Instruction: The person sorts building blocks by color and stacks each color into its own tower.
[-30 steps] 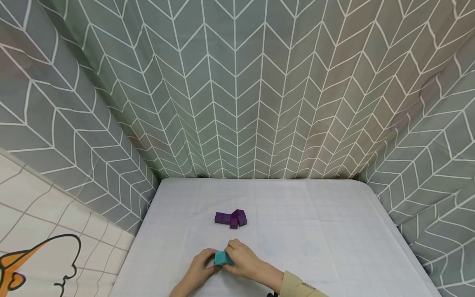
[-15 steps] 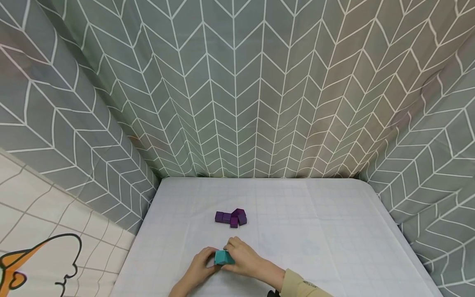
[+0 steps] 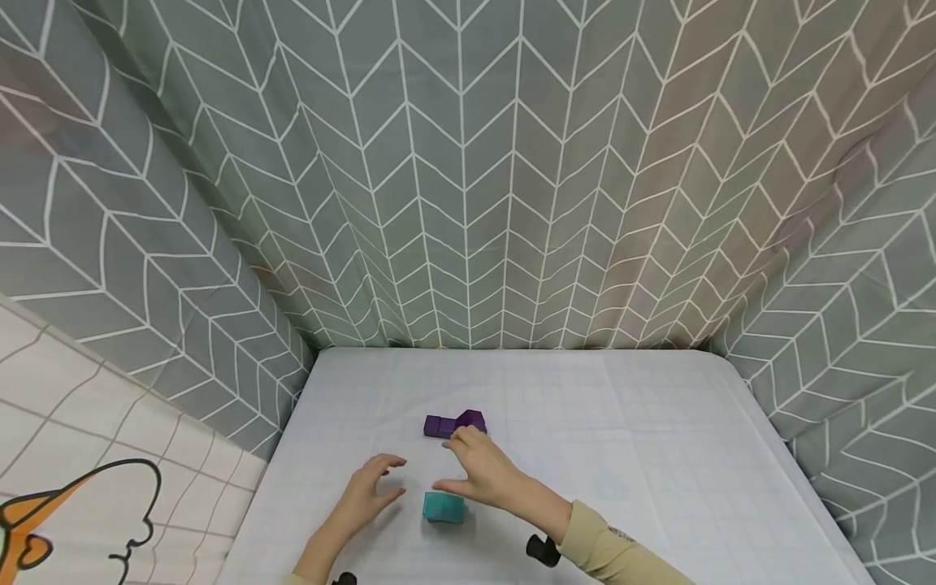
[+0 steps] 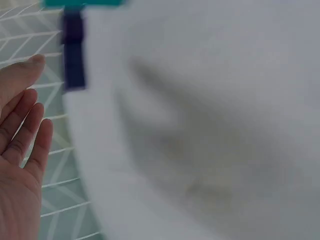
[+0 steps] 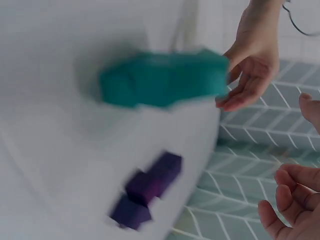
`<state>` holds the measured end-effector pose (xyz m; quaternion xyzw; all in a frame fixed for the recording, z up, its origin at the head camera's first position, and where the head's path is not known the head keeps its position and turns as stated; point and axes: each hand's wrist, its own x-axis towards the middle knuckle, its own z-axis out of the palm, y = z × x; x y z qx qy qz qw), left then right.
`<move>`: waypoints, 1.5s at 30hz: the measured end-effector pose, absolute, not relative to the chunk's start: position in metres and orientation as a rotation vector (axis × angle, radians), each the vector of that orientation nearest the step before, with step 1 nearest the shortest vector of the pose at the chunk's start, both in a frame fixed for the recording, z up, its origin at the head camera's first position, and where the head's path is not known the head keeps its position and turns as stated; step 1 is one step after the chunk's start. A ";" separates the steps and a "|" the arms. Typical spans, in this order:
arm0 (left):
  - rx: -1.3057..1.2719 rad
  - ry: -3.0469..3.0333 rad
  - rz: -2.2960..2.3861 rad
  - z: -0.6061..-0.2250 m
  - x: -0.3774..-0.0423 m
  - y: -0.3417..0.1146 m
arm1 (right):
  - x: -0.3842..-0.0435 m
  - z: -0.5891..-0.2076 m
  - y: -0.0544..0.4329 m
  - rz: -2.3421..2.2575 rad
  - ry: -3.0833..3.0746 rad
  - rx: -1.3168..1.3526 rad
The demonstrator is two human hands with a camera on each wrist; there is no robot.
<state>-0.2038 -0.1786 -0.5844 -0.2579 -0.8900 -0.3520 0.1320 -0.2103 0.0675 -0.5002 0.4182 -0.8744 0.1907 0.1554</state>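
A teal blocky piece (image 3: pixel 443 508) sits on the white-covered table between my two hands, touched by neither. My left hand (image 3: pixel 358 500) is held to its left, thumb and fingers spread apart around air. To its upper right, my right hand (image 3: pixel 486 475) hovers with thumb and fingers parted, holding nothing. Behind lies a purple piece of joined cubes (image 3: pixel 440 426), partly covered by the right hand's fingers in the head view. The right wrist view shows the teal piece as a long, blurred faceted form (image 5: pixel 165 80), with the purple cubes (image 5: pixel 145 187) below it.
The table (image 3: pixel 621 455) has a pale cloth cover. Grey chevron-patterned curtains (image 3: pixel 483 203) hang at its back and sides. A white tiled-pattern cloth with a cartoon drawing (image 3: pixel 80 520) is at the left. Black wrist mounts (image 3: pixel 543 550) show under the forearms.
Both hands have let go of the teal piece. The left has drawn back leftward, and the right has lifted up and away toward the purple piece. The teal piece stays on the table.
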 end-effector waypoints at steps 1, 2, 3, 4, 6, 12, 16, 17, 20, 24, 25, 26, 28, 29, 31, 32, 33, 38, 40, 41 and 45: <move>-0.749 -2.562 -0.994 -0.577 -0.211 -0.180 | -0.216 -0.495 0.067 0.557 -2.493 1.187; -0.745 -2.547 -0.970 -0.568 -0.217 -0.181 | -0.222 -0.490 0.067 0.568 -2.480 1.175; -0.741 -2.532 -0.942 -0.560 -0.224 -0.182 | -0.228 -0.485 0.067 0.578 -2.468 1.163; -0.740 -2.521 -0.922 -0.552 -0.231 -0.183 | -0.234 -0.481 0.066 0.583 -2.459 1.150; -0.736 -2.502 -0.893 -0.534 -0.245 -0.184 | -0.247 -0.474 0.065 0.605 -2.453 1.120; -0.721 -2.556 -0.850 -0.503 -0.284 -0.182 | -0.280 -0.465 0.056 0.653 -2.519 1.018; -0.704 -2.673 -0.860 -0.508 -0.303 -0.176 | -0.296 -0.479 0.048 0.613 -2.614 0.976; -0.701 -2.705 -0.872 -0.512 -0.306 -0.173 | -0.299 -0.485 0.046 0.605 -2.642 0.967; -0.698 -2.792 -0.917 -0.529 -0.313 -0.165 | -0.308 -0.506 0.041 0.570 -2.717 0.959; -0.713 -2.888 -0.938 -0.552 -0.316 -0.155 | -0.314 -0.532 0.035 0.539 -2.803 0.964; -0.722 -2.908 -0.921 -0.558 -0.316 -0.153 | -0.315 -0.538 0.034 0.526 -2.823 0.962; -0.728 -2.926 -0.913 -0.563 -0.317 -0.151 | -0.315 -0.543 0.033 0.514 -2.837 0.961; -0.747 -2.941 -0.904 -0.571 -0.318 -0.148 | -0.316 -0.551 0.030 0.475 -2.860 0.959; -0.752 -2.947 -0.903 -0.576 -0.319 -0.148 | -0.317 -0.555 0.029 0.440 -2.870 0.957; -0.757 -2.963 -0.907 -0.581 -0.320 -0.146 | -0.316 -0.560 0.027 0.393 -2.899 0.949; -0.751 -2.973 -0.922 -0.583 -0.320 -0.145 | -0.316 -0.562 0.026 0.365 -2.910 0.946; -0.753 -2.975 -0.931 -0.585 -0.319 -0.144 | -0.315 -0.565 0.025 0.337 -2.924 0.942; -0.753 -2.997 -0.880 -0.593 -0.315 -0.142 | -0.311 -0.575 0.022 0.232 -2.944 0.943; -0.769 -2.981 -0.844 -0.595 -0.314 -0.141 | -0.310 -0.577 0.021 0.214 -2.941 0.941; -0.780 -2.969 -0.832 -0.596 -0.314 -0.141 | -0.310 -0.577 0.021 0.209 -2.942 0.935; -0.813 -2.933 -0.807 -0.597 -0.318 -0.139 | -0.312 -0.580 0.021 0.220 -2.946 0.908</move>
